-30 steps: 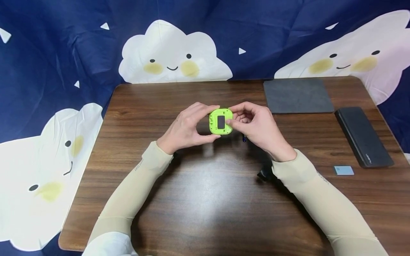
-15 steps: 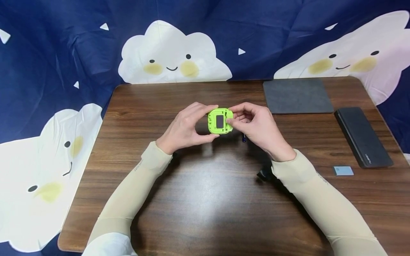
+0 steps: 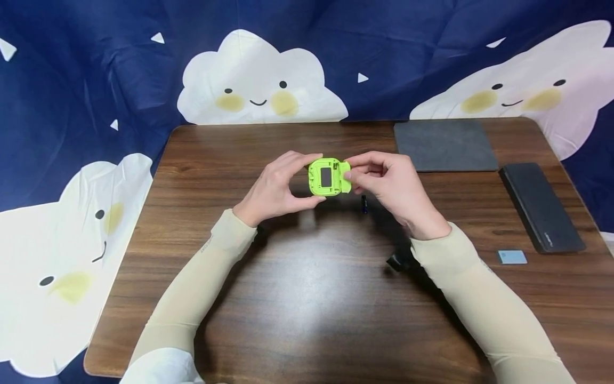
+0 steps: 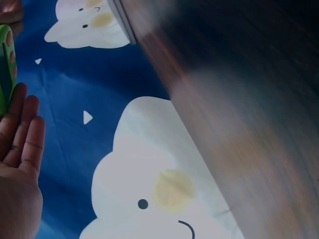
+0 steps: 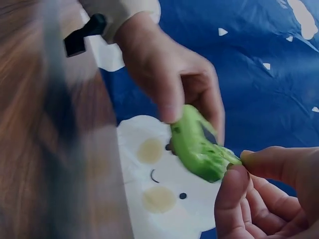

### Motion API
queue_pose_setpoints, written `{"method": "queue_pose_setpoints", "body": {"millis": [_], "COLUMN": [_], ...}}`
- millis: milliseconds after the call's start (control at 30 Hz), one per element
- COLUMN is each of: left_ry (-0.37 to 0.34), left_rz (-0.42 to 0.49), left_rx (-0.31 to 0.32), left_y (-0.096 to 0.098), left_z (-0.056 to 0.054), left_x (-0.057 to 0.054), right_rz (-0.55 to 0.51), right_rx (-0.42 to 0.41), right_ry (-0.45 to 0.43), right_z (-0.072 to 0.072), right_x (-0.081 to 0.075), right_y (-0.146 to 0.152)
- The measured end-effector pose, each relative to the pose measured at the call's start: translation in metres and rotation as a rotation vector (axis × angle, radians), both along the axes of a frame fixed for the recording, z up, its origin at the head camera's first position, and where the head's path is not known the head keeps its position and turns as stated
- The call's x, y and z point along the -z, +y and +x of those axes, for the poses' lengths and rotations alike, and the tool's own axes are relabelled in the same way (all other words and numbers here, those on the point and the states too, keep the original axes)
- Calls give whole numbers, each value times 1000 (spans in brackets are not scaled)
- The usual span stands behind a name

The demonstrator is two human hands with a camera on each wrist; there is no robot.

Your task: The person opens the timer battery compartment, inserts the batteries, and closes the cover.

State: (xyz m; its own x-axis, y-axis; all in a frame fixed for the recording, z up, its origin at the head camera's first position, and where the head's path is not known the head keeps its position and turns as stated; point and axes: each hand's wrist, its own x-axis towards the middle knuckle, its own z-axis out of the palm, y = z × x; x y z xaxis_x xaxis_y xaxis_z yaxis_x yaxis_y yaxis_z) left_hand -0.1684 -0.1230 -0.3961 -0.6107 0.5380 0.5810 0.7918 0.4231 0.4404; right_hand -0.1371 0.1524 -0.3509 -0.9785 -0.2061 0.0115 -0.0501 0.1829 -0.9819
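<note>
We see the left hand [image 3: 274,188] gripping the green case [image 3: 327,178] between thumb and fingers, lifted above the wooden table [image 3: 288,314]. The right hand [image 3: 399,188] pinches a green flap [image 3: 345,186] at the side facing it, and near that hand a small dark object [image 3: 364,205] lies on the table.

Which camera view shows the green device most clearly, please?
The head view: there the green device faces the camera, nearly whole, with its dark rectangle plainly visible. The right wrist view shows it tilted and blurred; the left wrist view shows only a narrow part, cut off at the picture's left edge.
</note>
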Motion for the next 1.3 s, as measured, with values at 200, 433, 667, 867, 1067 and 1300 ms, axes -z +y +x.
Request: {"method": "queue_pose_setpoints", "body": {"millis": [200,433,667,867,1067,1300], "left_ry": [-13,-8,-12,-18,-11,-14], "left_rz": [10,18,37,39,48,41], "left_rx": [-20,-19,-4,0,3,7], "left_y": [-5,-6,-4,-2,-2,-2], "left_z": [-3,-2,-2,0,0,0], "left_x": [2,0,-2,-3,-5,-6], "right_rz": [49,118,224,286,334,360], "right_rx": [-3,-88,-105,-122,-103,-96], "right_ry": [-68,-254,-369,-414,-383,-362], "right_z": [6,15,22,26,33,37], "right_x": [5,45,67,73,69,67], "right_y": [18,37,45,46,47,45]}}
